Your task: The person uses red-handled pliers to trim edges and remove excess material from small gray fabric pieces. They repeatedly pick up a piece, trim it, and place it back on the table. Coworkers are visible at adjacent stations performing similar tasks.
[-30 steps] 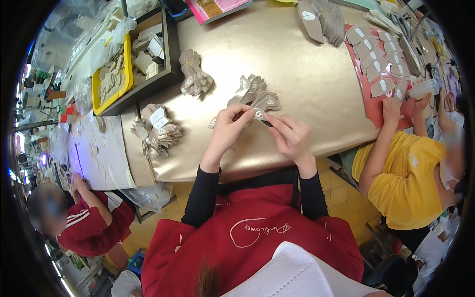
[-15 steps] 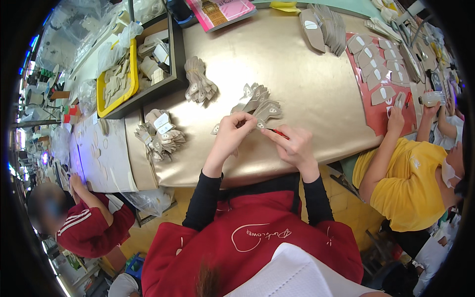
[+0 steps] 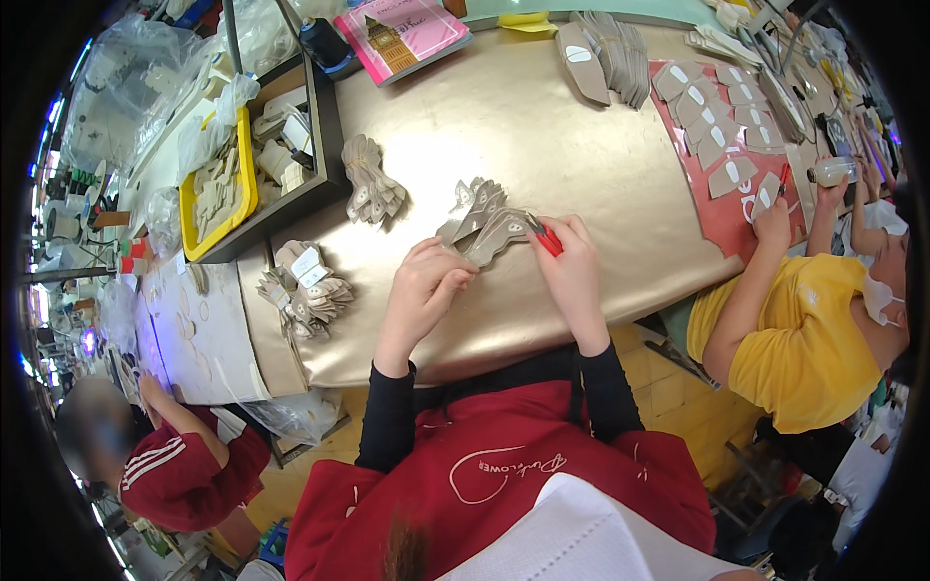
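Nearest to us, our two forearms in black sleeves reach out over the gold-coloured table [image 3: 581, 145]. Our left hand [image 3: 426, 290] rests on the near part of the tabletop with its fingers curled together, the fingertips pinching the near end of a grey cut-out piece [image 3: 499, 235]. Our right hand [image 3: 573, 271] sits just beside it to the right, fingers closed around a small red-handled snipper [image 3: 545, 238] whose dark tip touches the right end of that piece.

The piece is flat, thin and long, curved like a wing, grey-beige with a paler patch toward its middle. It lies on the table between our hands, at the near edge of a small fan of similar pieces [image 3: 475, 205] that overlap one another just beyond it.

Further left we see a loose heap of the same grey shapes with white tags [image 3: 308, 290] near the table's left edge, and another small bundle [image 3: 373, 189] beyond it. Behind those stands a dark shelf box [image 3: 325, 145] with a yellow tray [image 3: 247, 184] of cut parts beside it.

To the right a person in a yellow shirt [image 3: 804, 339] leans over a red mat [image 3: 731, 213] covered in rows of pieces. At the far edge lie a pink book [image 3: 407, 34] and a grey stack of soles [image 3: 605, 63].
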